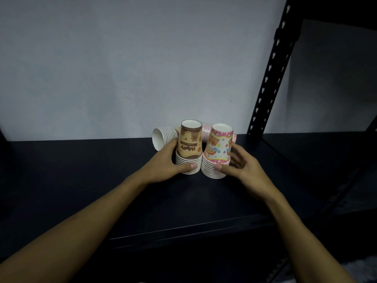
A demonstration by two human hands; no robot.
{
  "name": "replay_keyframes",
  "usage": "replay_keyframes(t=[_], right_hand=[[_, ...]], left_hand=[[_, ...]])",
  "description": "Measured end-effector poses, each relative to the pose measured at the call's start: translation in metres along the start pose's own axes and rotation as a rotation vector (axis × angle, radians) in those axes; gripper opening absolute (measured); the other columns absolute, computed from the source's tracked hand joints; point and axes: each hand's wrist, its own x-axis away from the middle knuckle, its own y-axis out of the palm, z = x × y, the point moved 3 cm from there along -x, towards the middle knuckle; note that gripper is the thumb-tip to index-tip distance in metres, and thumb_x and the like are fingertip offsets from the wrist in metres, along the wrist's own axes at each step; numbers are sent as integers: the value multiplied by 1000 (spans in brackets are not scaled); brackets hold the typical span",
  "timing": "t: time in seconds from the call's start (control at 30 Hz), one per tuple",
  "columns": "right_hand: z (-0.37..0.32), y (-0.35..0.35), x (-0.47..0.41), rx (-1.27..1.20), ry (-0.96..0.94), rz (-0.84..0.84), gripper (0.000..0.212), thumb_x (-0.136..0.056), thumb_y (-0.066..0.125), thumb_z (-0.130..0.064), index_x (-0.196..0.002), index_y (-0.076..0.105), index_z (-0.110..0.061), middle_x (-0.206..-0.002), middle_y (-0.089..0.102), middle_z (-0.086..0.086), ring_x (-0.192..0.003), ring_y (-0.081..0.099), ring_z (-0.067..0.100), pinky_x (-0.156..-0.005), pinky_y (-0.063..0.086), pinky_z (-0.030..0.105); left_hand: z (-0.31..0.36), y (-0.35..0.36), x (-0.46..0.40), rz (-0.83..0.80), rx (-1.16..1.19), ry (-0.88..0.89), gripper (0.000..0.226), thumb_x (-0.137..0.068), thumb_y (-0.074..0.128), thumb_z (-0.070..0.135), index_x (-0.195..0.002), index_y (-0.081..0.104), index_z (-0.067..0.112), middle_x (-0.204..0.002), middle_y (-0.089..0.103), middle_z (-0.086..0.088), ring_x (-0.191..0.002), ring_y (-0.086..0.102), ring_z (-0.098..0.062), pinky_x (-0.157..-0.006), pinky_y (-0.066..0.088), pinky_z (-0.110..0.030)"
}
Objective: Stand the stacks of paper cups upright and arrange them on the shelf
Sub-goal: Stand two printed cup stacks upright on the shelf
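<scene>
Gripping each stack low for steadiness, the left hand (pixel 166 162) holds the brown bear-printed paper cup stack (pixel 189 148) and the right hand (pixel 240 166) the pink cartoon-printed paper cup stack (pixel 217 154), both upright on the dark metal shelf (pixel 102 180); behind, probably two stacks lie sideways.

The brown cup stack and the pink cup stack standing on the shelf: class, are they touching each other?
Apart. The head view shows a narrow dark strip of shelf between the brown cup stack and the pink cup stack, from rims to tops.
</scene>
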Motion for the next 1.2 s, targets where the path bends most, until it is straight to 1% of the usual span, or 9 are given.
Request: replay_keyframes(t=[0.2, 0.3, 0.4, 0.57, 0.67, 0.8, 0.9, 1.03, 1.2], right_hand=[[8, 1, -2, 51, 0, 91, 64, -75, 87, -18, -130, 55, -18, -121, 72, -2, -112, 69, 10, -102, 54, 38], [7, 7, -2, 144, 11, 138, 72, -68, 91, -36, -127, 51, -21, -121, 67, -6, -108, 67, 6, -92, 56, 27], [5, 12, -3, 213, 11, 191, 69, -69, 90, -38, -123, 50, -21, -117, 66, -6, -103, 66, 5, -83, 55, 21], [5, 10, -2, 183, -27, 122, 67, -78, 84, -29, -136, 54, -17, -123, 68, -9, -109, 66, 2, -98, 55, 30], [4, 11, -1, 185, -35, 123, 73, -75, 87, -31, -136, 49, -23, -124, 64, -12, -111, 63, 1, -92, 54, 19], [8, 10, -2, 186, -27, 143, 69, -75, 87, -28, -132, 50, -19, -124, 66, -6, -110, 66, 6, -97, 55, 30], [8, 8, -1, 164, -29, 101, 65, -80, 83, -23, -137, 52, -17, -127, 67, -8, -114, 65, 3, -102, 53, 30], [7, 8, -1, 187, -38, 115, 75, -78, 84, -34, -144, 50, -20, -135, 62, -6, -119, 62, 5, -103, 52, 30], [7, 9, 0, 120, -41, 100, 65, -83, 80, -14, -141, 51, -16, -129, 68, -8, -118, 65, 3, -106, 51, 34]], left_hand=[[-7, 4, -3, 78, 19, 2, 85, -69, 89, 46, -140, 46, 31, -130, 63, 20, -117, 61, 3, -102, 50, -27], [-7, 6, -3, 90, 2, 2, 89, -67, 88, 50, -141, 44, 31, -132, 61, 19, -118, 61, 0, -101, 49, -26], [-7, 6, -3, 90, 0, 0, 87, -68, 88, 50, -141, 44, 31, -132, 61, 19, -117, 60, 1, -100, 49, -24], [-8, 2, -2, -19, 6, -39, 86, -67, 89, 48, -141, 46, 32, -131, 62, 21, -118, 58, 7, -99, 45, -20], [-9, 1, -2, -40, 3, -45, 81, -73, 88, 39, -141, 46, 27, -132, 61, 19, -119, 57, 8, -100, 44, -19], [-13, 0, -2, -12, -3, -68, 87, -70, 89, 43, -141, 42, 24, -137, 58, 16, -124, 55, 4, -106, 44, -25], [-13, -1, -2, -11, -18, -69, 92, -66, 89, 50, -140, 42, 24, -137, 59, 16, -125, 55, 1, -109, 45, -31], [-11, -1, -2, -12, -16, -62, 87, -69, 90, 44, -140, 44, 25, -135, 60, 16, -124, 57, 1, -108, 45, -31], [-8, -1, -1, -5, 0, -63, 85, -70, 89, 41, -141, 44, 25, -135, 61, 16, -121, 58, 3, -104, 46, -25]])
